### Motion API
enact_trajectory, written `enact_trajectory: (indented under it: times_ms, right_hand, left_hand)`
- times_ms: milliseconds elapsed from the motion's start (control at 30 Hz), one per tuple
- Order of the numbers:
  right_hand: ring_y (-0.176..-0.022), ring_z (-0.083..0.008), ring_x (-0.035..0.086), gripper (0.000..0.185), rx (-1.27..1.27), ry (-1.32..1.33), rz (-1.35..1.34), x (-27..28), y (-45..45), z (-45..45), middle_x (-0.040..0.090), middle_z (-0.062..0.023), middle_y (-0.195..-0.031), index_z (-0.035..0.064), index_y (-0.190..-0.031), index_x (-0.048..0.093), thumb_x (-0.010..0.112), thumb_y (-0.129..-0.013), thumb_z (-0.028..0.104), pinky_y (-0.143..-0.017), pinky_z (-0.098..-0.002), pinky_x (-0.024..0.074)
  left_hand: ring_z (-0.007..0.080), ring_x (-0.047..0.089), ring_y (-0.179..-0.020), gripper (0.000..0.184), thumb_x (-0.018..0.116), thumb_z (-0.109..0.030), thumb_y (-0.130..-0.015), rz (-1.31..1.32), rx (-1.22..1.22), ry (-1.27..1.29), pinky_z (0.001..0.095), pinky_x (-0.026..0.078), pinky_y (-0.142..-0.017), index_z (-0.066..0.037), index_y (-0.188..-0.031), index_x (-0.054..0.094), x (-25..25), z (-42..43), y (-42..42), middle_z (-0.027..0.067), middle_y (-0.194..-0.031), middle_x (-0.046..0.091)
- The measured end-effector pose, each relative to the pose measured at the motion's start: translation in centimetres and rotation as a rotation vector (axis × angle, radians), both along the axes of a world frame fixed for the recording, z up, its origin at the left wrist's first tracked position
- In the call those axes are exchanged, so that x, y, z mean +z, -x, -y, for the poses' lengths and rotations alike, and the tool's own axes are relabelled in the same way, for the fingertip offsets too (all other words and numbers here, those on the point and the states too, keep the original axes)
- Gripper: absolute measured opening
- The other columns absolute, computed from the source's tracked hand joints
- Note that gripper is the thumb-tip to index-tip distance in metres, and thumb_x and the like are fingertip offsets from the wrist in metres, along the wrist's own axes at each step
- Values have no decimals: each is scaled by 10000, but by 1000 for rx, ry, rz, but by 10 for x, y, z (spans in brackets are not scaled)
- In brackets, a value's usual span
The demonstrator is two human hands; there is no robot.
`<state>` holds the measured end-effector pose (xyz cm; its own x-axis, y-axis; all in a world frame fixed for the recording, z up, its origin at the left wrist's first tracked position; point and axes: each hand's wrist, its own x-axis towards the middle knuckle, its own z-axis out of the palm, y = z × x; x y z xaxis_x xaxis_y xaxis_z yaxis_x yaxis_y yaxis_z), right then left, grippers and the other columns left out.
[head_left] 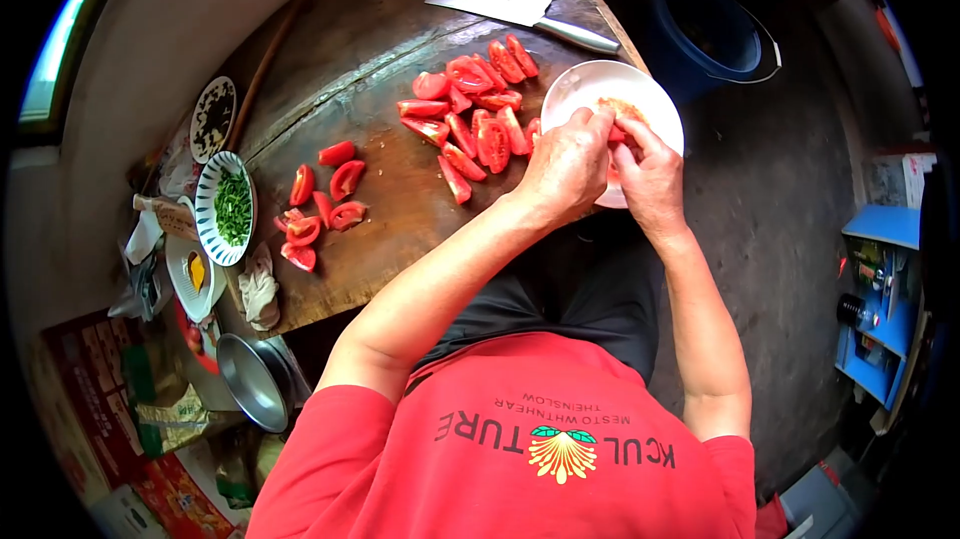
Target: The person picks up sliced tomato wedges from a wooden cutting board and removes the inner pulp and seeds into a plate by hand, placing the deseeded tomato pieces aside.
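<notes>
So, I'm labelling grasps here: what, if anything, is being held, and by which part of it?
A red tomato piece, in the fingers of the left hand and right hand, over the plate; the fingers hide which part.

Attire of the wearer, as I view it remotely through the head camera. A red fabric T-shirt (430, 489) covers the torso; its short left sleeve (325, 439) and short right sleeve (733, 469) match it. Large dark capital lettering (475, 428), inverted in my view, reads "KCULTURE", with smaller dark lettering (562, 409) on its hemward side: "MESTO WHTNHEAR" and "THEINSLOW". Between the large letters lies a yellow, fan-shaped floral emblem (562, 457) with dotted tips and green leaves (545, 432). Dark, plain trousers (500, 304) show past the hem.
</notes>
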<state>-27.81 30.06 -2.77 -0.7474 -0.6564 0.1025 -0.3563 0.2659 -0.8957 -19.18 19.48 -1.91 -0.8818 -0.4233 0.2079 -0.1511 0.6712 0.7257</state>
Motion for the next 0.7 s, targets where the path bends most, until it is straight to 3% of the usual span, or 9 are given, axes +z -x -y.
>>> enact_trajectory:
  times_ms: [133,167,233,267,333,467,567,667,700]
  right_hand:
    - [-894,-336,637,213,6,-85,-381,-4,5,-7,651,-175,-948,5,-1006,637,561,-807,6,-811,-360,499]
    - [-888,-338,635,200,-5,-135,-501,-3,4,-8,648,-172,-944,9,-994,640,561,-810,8,-806,-361,499]
    - [-866,-340,632,169,-12,-181,-433,3,1,-13,641,-168,-936,14,-967,641,567,-815,17,-779,-365,501]
    - [-854,-341,631,154,-16,-203,-399,5,0,-16,637,-166,-932,17,-953,642,570,-817,22,-765,-366,502]
    - [-832,-331,631,132,-23,-169,-310,4,0,-20,636,-166,-916,16,-935,639,579,-818,29,-740,-363,501]
    - [-805,-307,634,118,-31,-89,-223,-2,-5,-20,635,-161,-889,10,-928,637,588,-822,31,-712,-352,498]
    - [-786,-297,633,119,-35,-77,-190,2,-13,-16,635,-155,-871,3,-929,638,586,-824,23,-703,-342,495]
    - [-767,-286,629,124,-16,-78,-205,5,-18,-13,637,-150,-869,-2,-935,638,582,-827,22,-694,-336,493]
    - [-762,-280,628,124,-10,-77,-195,7,-19,-13,636,-149,-867,-2,-936,638,581,-827,20,-691,-332,493]
  left_hand:
    - [326,611,-872,283,559,-4,-809,-169,76,-96,380,490,-761,18,-1090,582,-2,11,-17,190,-935,612]
    - [283,620,-844,299,550,24,-801,-135,120,-13,348,493,-774,15,-1099,576,1,21,-27,156,-918,637]
    - [178,635,-836,293,512,19,-822,-99,151,-80,311,509,-760,6,-1110,568,16,45,-58,93,-950,681]
    - [275,632,-868,276,510,1,-798,-92,230,-117,363,510,-783,-21,-1062,586,10,62,-78,137,-924,651]
    - [274,644,-878,255,511,-38,-815,10,387,-140,364,499,-810,-15,-1051,603,15,87,-121,140,-944,659]
    - [332,594,-962,298,543,-129,-804,543,412,233,396,471,-844,-10,-1071,599,-8,137,-193,175,-1031,616]
    - [355,570,-1001,323,579,-134,-789,332,457,368,416,458,-865,-13,-1088,590,-10,127,-186,176,-1096,586]
    - [324,578,-988,340,617,-98,-773,261,406,217,389,461,-859,-36,-1105,579,-9,123,-153,153,-1140,565]
    - [332,582,-970,317,619,-96,-771,198,356,338,394,467,-845,-34,-1079,582,-14,126,-144,155,-1134,568]
